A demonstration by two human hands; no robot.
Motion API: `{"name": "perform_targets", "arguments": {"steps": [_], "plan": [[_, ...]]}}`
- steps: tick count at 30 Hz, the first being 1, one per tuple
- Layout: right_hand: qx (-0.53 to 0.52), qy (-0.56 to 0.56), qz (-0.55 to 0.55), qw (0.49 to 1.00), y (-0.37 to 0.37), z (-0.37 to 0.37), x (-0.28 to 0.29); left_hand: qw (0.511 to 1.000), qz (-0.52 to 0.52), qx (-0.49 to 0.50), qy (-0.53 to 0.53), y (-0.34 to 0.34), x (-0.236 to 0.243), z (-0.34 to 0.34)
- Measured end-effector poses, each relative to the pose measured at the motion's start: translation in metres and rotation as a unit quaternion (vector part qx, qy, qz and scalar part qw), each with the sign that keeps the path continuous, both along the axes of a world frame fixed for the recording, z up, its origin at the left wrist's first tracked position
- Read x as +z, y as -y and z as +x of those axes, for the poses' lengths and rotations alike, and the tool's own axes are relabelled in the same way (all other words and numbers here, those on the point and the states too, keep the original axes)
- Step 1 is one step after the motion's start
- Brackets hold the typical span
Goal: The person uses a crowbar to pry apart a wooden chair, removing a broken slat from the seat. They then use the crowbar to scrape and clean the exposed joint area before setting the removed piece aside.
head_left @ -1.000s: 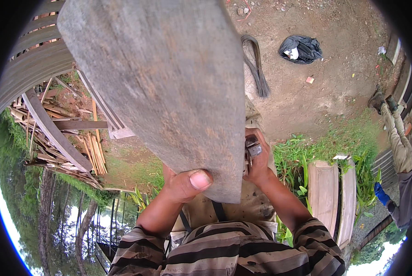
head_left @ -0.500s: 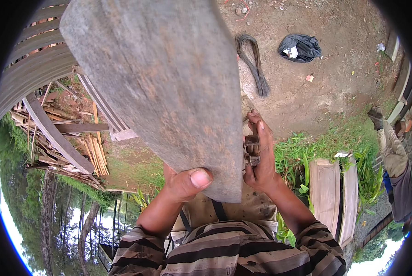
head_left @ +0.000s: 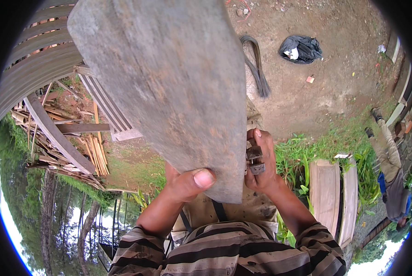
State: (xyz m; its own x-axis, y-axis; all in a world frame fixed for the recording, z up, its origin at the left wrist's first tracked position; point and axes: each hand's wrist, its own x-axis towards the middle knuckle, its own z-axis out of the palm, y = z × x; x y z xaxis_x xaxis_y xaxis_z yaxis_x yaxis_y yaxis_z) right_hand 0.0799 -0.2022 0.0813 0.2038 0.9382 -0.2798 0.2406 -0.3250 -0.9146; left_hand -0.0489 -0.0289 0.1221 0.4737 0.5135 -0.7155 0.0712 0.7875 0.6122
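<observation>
A large grey weathered wooden board (head_left: 164, 87) slants up in front of me, close to the camera, and covers much of the view. My left hand (head_left: 187, 184) grips its near end, the thumb pressed flat on the face and the fingers hidden behind. At the board's right edge, my right hand (head_left: 265, 161) is closed round a small brown tool (head_left: 255, 160) with blocky, notched ends. The tool's exact kind does not show, since the board and fingers hide part of it. Whether it touches the board's edge, I cannot tell.
Beyond the board lie a bundle of dark wire (head_left: 257, 73) and a black plastic bag (head_left: 302, 49) on the dirt. Scrap wood (head_left: 54, 133) is piled at left beside a slatted wooden frame (head_left: 104, 101). Pale panels (head_left: 324, 193) stand at right; farther right is another person (head_left: 392, 175).
My right hand has drawn nearer to me along the board's edge with the brown tool, its fingers more curled. The board has shifted slightly right. The other person at right has moved.
</observation>
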Motion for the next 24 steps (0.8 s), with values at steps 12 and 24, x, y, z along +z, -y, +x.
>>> {"name": "perform_targets", "arguments": {"steps": [12,24], "plan": [[0.02,0.034,0.003,0.999,-0.0009,-0.0022,0.001,1.0,0.011,-0.007,-0.005,-0.0012,0.0016,0.0029],[-0.031,-0.002,-0.029,0.999,-0.0063,-0.0057,-0.0009,1.0,0.002,-0.002,-0.012,0.004,0.0014,-0.0027]]}}
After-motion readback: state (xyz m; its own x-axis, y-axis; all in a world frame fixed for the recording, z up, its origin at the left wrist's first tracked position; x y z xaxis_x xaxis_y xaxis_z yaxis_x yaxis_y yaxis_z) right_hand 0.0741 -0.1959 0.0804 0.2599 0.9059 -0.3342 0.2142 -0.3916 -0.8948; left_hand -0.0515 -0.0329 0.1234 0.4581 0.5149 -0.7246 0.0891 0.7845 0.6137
